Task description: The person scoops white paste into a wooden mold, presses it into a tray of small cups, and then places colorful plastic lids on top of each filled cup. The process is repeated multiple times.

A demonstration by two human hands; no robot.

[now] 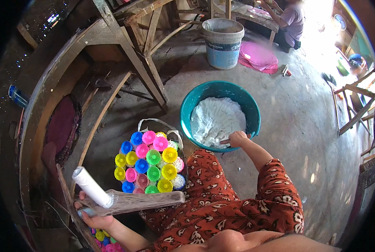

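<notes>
My left hand (96,216) is closed around the thick end of a worn wooden paddle (145,202), held level beside my lap. A white cylinder (90,187) rises at a tilt from the paddle above my fingers, and a greyish metallic piece (85,212) shows in my grasp. In front of my knees stands a teal basin (254,101) holding a thick white paste (217,119). My right hand (238,138) reaches over the basin's near rim, low over the paste. Its fingers are curled, and whatever they hold is too small to make out.
Left of the basin, a handled bag (180,138) holds several colourful plastic cups (141,166). Wooden frames (132,54) stand at the left. Farther off are a bucket (223,48), pink sheets (258,58) on the concrete floor, and a person (291,25) at a low table.
</notes>
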